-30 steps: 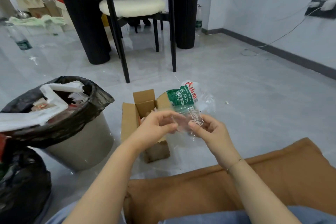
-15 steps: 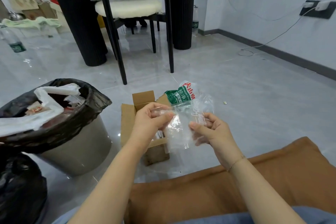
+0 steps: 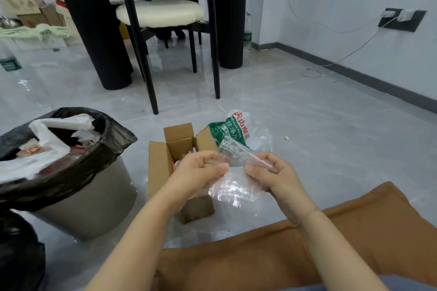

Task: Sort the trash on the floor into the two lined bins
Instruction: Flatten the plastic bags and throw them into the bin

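Two hands gripping one clear plastic wrapper (image 3: pixel 233 186) above the open cardboard box (image 3: pixel 163 160), left hand (image 3: pixel 201 168) and right hand (image 3: pixel 269 172) each pinching it, green-labelled wrapper (image 3: pixel 229 132) behind the box, black-lined bin (image 3: pixel 89 172) left of the box on the floor

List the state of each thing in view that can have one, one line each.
Left hand: gripping the clear plastic film.
Right hand: pinching the same film.
Clear plastic film: crumpled, held off the floor.
Cardboard box: flaps open.
Lined bin: upright, heaped with trash.
Green-labelled wrapper: crumpled behind the box.
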The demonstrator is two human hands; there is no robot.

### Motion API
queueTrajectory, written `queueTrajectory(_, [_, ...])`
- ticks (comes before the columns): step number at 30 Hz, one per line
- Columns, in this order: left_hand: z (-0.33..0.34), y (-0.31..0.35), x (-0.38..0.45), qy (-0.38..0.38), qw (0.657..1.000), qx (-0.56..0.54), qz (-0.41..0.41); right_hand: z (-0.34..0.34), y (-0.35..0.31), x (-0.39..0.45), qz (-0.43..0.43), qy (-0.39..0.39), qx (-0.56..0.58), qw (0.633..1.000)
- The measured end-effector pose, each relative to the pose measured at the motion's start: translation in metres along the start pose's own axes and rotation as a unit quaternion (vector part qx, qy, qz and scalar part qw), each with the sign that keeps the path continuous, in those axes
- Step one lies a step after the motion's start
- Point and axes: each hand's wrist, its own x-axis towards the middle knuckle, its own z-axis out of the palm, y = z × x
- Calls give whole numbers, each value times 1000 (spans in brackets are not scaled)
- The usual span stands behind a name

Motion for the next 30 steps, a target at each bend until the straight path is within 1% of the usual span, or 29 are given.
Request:
queueTrajectory(3, [9, -3, 3, 63, 997, -44, 13, 5, 2, -1, 17, -15, 73, 997])
queueTrajectory(6, [11, -6, 4, 78, 994, -68, 24, 6, 0, -2, 21, -50, 90, 994])
queueTrajectory(8, [10, -6, 4, 84, 992, -90, 20, 4, 2, 0, 21, -59, 88, 994])
queueTrajectory(10, [5, -2, 4, 58, 988, -140, -1, 3, 2, 1, 16, -52, 106, 993])
queueTrajectory(12, [-3, 2, 3, 1, 978, -207, -34, 2, 2, 2, 11, -47, 139, 989])
queueTrajectory(14, [-13, 4, 1, -47, 970, -229, -67, 2, 2, 2, 11, -54, 144, 988])
queueTrajectory(17, [-32, 1, 1, -105, 960, -238, -103, -1, 6, 3, -7, -62, 106, 992])
queueTrajectory(20, [-46, -1, 1, -136, 937, -291, -140, -4, 6, 3, -57, -46, 31, 997])
queueTrajectory(22, [-45, 2, -3, -142, 946, -248, -156, -4, 4, 1, -83, -64, -33, 994])
queueTrajectory(23, [-42, 3, -4, -142, 953, -215, -159, -4, 3, 0, -82, -72, -44, 993])
queueTrajectory(24, [-38, 3, -6, -138, 961, -184, -155, -2, 1, -2, -77, -80, -43, 993])
queueTrajectory(26, [-29, 1, -5, -98, 975, -149, -132, 2, 0, -4, -69, -86, -38, 993])
queueTrajectory(29, [-24, 1, -2, -5, 990, -115, -80, 13, 4, -6, -69, -47, -50, 995])
queueTrajectory(30, [-23, 2, -2, 16, 992, -108, -65, 18, 7, -6, -65, -27, -35, 997])
